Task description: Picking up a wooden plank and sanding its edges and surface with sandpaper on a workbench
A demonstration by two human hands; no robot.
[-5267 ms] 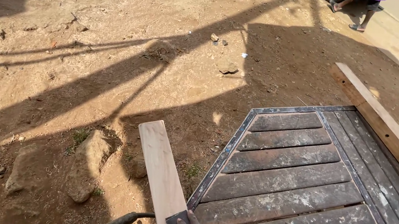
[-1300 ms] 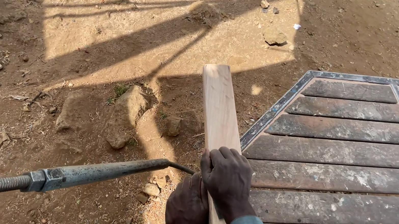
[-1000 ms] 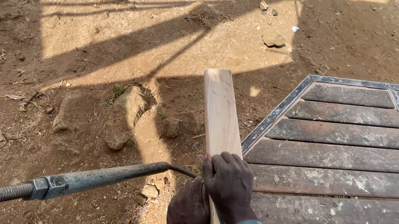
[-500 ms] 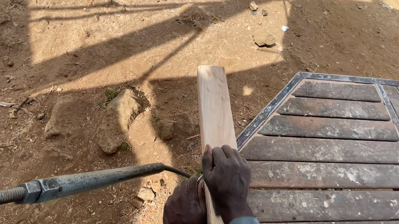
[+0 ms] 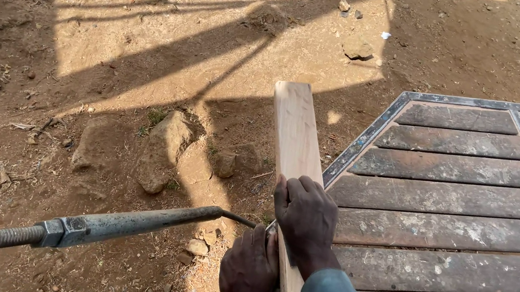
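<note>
— Since the earlier frame my view swung left, and both hands came onto the plank.
— Where exactly?
— Left hand presses its left edge; right hand clasps over it. I see it running straight away from me.

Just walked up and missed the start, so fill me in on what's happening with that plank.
A person grips a pale wooden plank with both hands: the right hand wraps over its top, the left hand holds its left side. The plank juts past the corner of a dark slatted platform over bare dirt. A metal rod reaches in from the left, its tip beside the hands.
</note>
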